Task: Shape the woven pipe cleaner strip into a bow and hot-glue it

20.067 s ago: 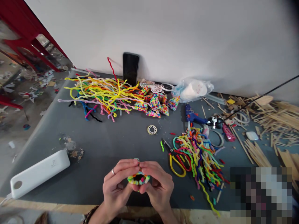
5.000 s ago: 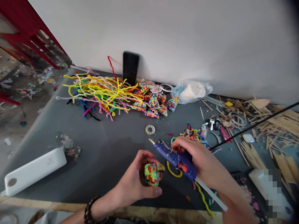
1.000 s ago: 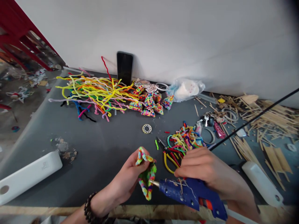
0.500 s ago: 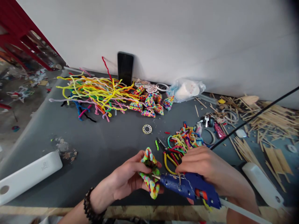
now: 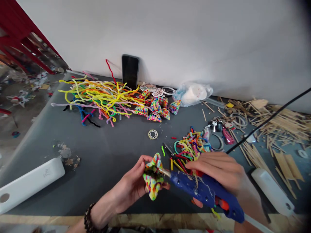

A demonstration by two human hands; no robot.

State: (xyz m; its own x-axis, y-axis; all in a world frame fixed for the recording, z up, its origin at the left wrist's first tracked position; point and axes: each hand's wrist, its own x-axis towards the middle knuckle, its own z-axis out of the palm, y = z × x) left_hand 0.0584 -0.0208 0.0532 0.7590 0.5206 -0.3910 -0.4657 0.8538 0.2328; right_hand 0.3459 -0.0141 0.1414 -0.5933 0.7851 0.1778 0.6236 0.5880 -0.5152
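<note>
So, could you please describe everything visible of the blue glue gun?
The seemingly plastic blue glue gun has a metallic-looking nozzle, an orange-red part in its side, and a whitish stick protruding behind. Thin strands cling to it. The right hand grips and partly hides it. It slants over the table, nozzle at the open multicoloured piece; contact is unclear.

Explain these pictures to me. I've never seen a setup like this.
There is no machine here: someone is working bare-handed. Every picture comes from one camera worn on the head, looking forward and down. The left hand holds a colorful fuzzy piece with its opening showing; the right hand grips a blue glue gun, its nozzle at that opening. Whether they touch is hard to tell. On the grey table lie pipe cleaners, scissors, keys and wooden sticks; a phone stands by the wall.
</note>
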